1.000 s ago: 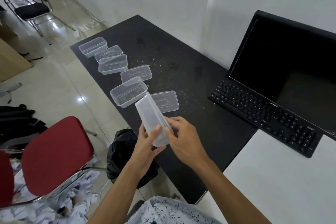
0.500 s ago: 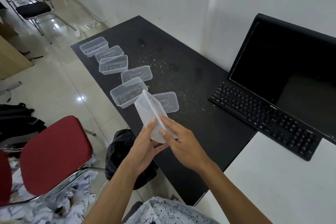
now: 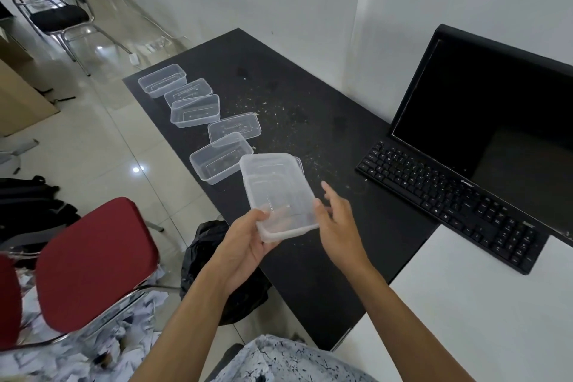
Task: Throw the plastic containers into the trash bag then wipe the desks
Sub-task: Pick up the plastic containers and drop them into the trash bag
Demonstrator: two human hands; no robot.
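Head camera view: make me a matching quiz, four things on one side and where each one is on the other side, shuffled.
Things
1. nearest clear rectangular plastic container
2. black computer keyboard
3. red padded chair
4. black plastic trash bag

Places
A. on the floor, against the near edge of the black desk
B. gripped in the left hand
C. in front of the dark monitor
D. on the tiled floor, left of the bag

Pairs: 1-B, 2-C, 3-D, 4-A
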